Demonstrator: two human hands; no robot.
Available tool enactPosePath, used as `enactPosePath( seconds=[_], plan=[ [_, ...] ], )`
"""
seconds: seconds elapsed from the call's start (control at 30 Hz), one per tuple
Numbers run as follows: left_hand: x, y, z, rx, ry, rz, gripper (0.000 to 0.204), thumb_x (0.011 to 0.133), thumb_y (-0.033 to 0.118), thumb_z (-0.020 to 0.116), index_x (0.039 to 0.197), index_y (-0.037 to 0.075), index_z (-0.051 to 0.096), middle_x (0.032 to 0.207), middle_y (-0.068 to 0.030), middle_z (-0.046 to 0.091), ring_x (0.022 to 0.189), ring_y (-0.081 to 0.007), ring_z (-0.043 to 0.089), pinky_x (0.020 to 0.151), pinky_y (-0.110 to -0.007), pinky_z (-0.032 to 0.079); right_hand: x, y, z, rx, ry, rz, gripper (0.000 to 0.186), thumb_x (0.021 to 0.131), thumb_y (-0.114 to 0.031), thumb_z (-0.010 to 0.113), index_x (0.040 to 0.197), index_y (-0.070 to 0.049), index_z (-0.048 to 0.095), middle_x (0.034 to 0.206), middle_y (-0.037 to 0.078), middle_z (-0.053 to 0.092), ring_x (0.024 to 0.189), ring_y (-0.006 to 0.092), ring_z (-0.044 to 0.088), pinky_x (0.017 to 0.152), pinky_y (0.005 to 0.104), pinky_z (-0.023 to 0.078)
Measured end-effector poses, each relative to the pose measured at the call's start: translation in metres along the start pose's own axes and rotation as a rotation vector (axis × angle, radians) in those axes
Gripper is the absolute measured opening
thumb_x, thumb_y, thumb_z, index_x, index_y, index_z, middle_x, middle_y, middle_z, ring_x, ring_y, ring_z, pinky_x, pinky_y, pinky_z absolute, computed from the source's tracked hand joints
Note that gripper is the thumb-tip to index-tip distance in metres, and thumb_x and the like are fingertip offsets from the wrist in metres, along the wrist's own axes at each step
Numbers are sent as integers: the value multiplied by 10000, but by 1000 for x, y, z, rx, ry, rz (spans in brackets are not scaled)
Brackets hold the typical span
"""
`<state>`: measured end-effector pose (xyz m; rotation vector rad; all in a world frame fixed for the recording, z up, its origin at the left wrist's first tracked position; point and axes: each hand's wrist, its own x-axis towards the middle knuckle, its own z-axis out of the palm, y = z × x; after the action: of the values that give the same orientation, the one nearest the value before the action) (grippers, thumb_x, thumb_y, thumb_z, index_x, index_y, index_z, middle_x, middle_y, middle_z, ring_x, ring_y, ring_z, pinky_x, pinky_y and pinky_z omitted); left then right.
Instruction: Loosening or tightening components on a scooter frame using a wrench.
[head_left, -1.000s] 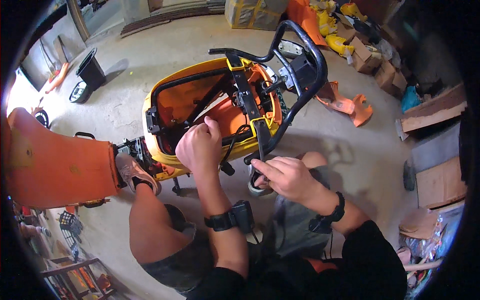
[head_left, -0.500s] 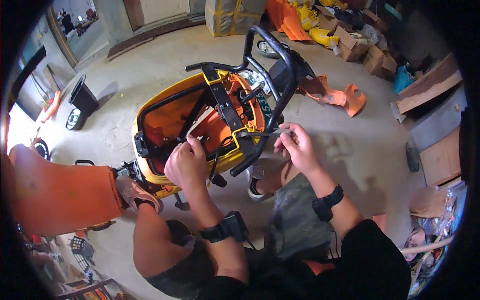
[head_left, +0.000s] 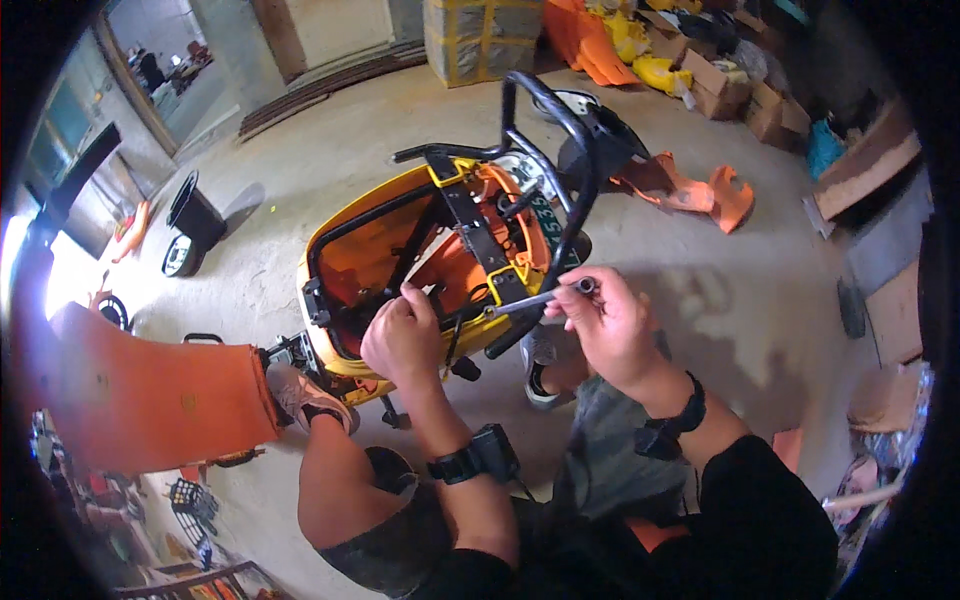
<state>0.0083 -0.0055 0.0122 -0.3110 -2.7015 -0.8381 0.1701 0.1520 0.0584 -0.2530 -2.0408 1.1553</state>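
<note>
A metal wrench (head_left: 522, 303) with a round socket-like end is pinched in my right hand (head_left: 620, 330). Its far tip lies over the near side of a scooter's yellow body (head_left: 345, 222), close to the black tubular rear rack (head_left: 590, 160). My left hand (head_left: 402, 340) is closed with the thumb raised, above the body's near edge. What its fingers hold, if anything, is hidden. The scooter's seat opening shows an orange inside (head_left: 375, 245) framed by a black rim.
A large orange panel (head_left: 170, 400) extends to the left. Loose orange body parts (head_left: 690, 190), cardboard boxes (head_left: 720, 88) and a taped carton (head_left: 480, 45) stand beyond the scooter. A black seat bucket (head_left: 197, 215) sits on the floor at left. My feet flank the scooter's near side.
The view has shifted, so the scene sits further right and lower. My right hand has turned, and the wrench's round end now shows by its fingers. My left hand remains closed.
</note>
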Motion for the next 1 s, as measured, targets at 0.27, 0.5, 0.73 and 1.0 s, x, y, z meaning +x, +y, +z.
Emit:
enactPosePath(
  seconds=[0.27, 0.5, 0.73, 1.0],
  plan=[
    [-1, -1, 2, -51, 71, 3, 482, 964, 387, 532, 639, 65, 683, 718, -127, 677, 678, -341, 659, 621, -466, 489, -25, 32, 6, 341, 136, 189, 189, 1004, -137, 633, 1060, 2, 518, 944, 164, 709, 833, 239, 743, 624, 277, 595],
    [0, -1, 5, -14, 99, 29, 467, 951, 362, 557, 593, 84, 668, 665, -100, 659, 621, -312, 647, 568, -447, 476, -43, 45, 10, -237, -81, -390, 306, 802, -61, 838, 1001, -31, 608, 889, 128, 724, 780, 267, 737, 661, 349, 590],
    [-1, -4, 10, 19, 138, 32, 459, 937, 344, 570, 572, 81, 657, 643, -85, 653, 606, -300, 645, 556, -436, 479, -41, 36, 17, -320, -168, -483, 340, 746, -83, 877, 968, -34, 624, 885, 123, 717, 787, 271, 730, 696, 356, 601],
    [0, -4, 8, -4, 166, 32, 452, 937, 336, 566, 575, 83, 666, 636, -89, 654, 606, -305, 647, 560, -438, 485, -38, 18, 24, -402, -244, -530, 302, 776, -135, 857, 916, -28, 612, 825, 101, 699, 742, 269, 717, 654, 353, 593]
  ],
)
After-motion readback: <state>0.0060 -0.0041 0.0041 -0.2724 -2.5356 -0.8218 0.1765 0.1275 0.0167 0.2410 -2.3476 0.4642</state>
